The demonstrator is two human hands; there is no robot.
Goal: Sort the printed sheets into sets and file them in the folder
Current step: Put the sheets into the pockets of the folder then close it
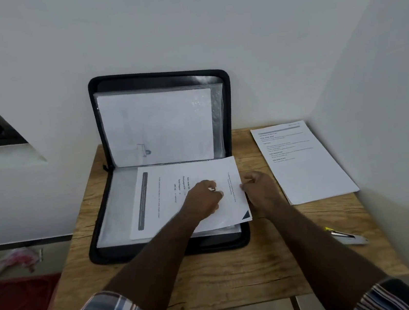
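Both hands grip one printed sheet [187, 195] on one folder [112, 252]: left hand [203, 200] seemingly curled, right hand [261, 189] pinching.

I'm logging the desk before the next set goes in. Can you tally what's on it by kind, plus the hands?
Folder: 1, open, black
Paper lots: 3, one in the upright sleeve, one on the lower half, one stack at right
Stapler: 1, identity uncertain
Hands: 2, left and right, both on the lower sheets
Total: 7
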